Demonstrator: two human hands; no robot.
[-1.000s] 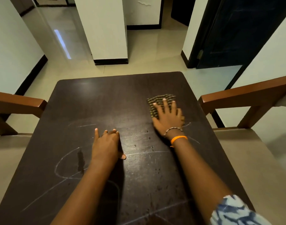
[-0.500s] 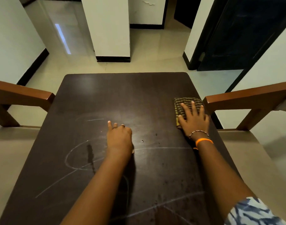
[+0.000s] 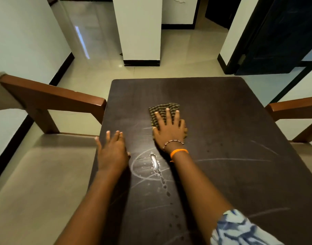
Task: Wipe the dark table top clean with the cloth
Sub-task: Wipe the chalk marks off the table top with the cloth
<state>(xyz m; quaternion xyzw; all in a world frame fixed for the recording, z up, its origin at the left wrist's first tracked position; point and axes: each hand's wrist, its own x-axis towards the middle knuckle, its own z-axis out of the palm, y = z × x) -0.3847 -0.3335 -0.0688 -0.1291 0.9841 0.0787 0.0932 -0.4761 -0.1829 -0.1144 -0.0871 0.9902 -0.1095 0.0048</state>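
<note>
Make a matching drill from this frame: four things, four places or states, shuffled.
Things:
1. checked dark-and-tan cloth
2. right hand
3. left hand
4. shiny wet streak

Places or states:
A. flat at the dark table top's left edge
B. between the two wrists
C. pressed flat on the cloth
D. under spread fingers

Pairs: 1-D, 2-C, 3-A, 4-B

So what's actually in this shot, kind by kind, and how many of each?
Hands: 2, left hand flat on the table, right hand pressing the cloth
Cloths: 1, checked cloth
Tables: 1, dark table
Chairs: 2, left chair, right chair
Wrist bands: 2, bead bracelet, orange band
Total: 8
</note>
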